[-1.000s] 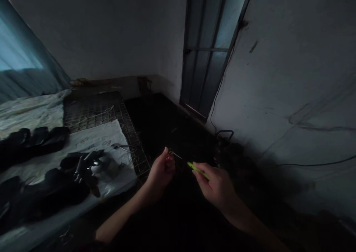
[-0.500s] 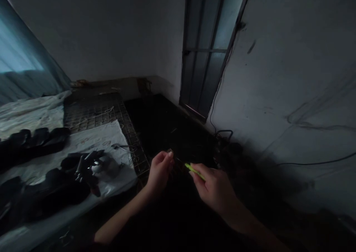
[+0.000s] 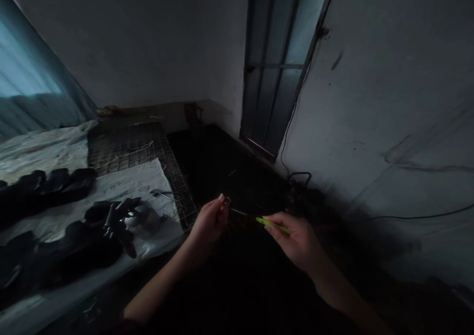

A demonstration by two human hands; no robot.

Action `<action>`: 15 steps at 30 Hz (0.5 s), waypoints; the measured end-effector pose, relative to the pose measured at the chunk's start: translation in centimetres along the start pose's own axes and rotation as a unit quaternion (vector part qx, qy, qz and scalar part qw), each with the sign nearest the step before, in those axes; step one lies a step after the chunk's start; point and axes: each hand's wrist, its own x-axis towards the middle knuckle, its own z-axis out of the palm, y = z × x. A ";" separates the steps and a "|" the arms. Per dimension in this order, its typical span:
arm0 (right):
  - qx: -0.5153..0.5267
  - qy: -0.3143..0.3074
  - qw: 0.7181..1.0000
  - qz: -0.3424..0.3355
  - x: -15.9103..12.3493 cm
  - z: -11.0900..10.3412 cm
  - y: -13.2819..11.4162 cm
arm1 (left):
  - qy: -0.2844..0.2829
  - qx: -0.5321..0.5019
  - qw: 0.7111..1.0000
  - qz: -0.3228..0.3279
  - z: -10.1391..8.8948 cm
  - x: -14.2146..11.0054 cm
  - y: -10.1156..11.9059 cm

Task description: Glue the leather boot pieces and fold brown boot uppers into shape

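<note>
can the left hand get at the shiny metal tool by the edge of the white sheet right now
Probably yes: nothing visible blocks the left hand from the shiny metal tool by the white sheet's edge, though that hand pinches a small object and may need freeing.

Passable over mesh (image 3: pixel 142 132) to far right corner of counter (image 3: pixel 176 165); blocked nearer by black pieces (image 3: pixel 79 182), off right edge by left hand (image 3: pixel 210 220), green tool (image 3: pixel 273 224).

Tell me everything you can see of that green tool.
The green tool has a slim yellow-green handle, apparently plastic, pinched in the right hand. A thin, pale, metallic-looking shaft extends toward the small object in the left hand. The tool slants in midair; whether its tip touches the object is unclear.
</note>
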 end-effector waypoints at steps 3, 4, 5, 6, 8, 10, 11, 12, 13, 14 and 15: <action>-0.056 0.019 0.996 -0.074 0.1 0.2 -0.3 | 0.001 -0.012 1.000 -0.003 0.1 0.0 -0.2; -0.074 0.022 0.993 -0.092 0.1 0.3 -0.4 | 0.001 -0.010 1.000 0.002 0.2 0.0 -0.3; -0.094 0.024 0.989 -0.107 0.1 0.5 -0.6 | 0.004 -0.004 1.000 0.007 0.3 0.0 -0.4; -0.115 0.027 0.986 -0.121 0.1 0.7 -0.7 | 0.010 0.004 1.000 0.015 0.3 -0.1 -0.4; -0.162 0.031 0.976 -0.141 0.1 1.0 -0.9 | 0.030 0.025 0.998 0.039 0.4 -0.2 -0.5; -0.203 0.028 0.967 -0.151 0.1 1.2 -1.2 | 0.053 0.058 0.994 0.070 0.4 -0.3 -0.6; -0.217 0.022 0.965 -0.149 0.2 1.1 -1.3 | 0.061 0.079 0.992 0.083 0.3 -0.3 -0.5; -0.221 0.013 0.965 -0.143 0.3 1.0 -1.4 | 0.066 0.100 0.989 0.092 0.3 -0.4 -0.4; -0.216 0.000 0.968 -0.131 0.5 0.8 -1.6 | 0.067 0.122 0.986 0.094 0.2 -0.4 -0.3; -0.201 -0.013 0.973 -0.115 0.7 0.6 -1.7 | 0.062 0.143 0.984 0.090 0.2 -0.4 -0.1; -0.178 -0.027 0.979 -0.095 1.0 0.2 -1.8 | 0.053 0.164 0.982 0.082 0.1 -0.3 0.1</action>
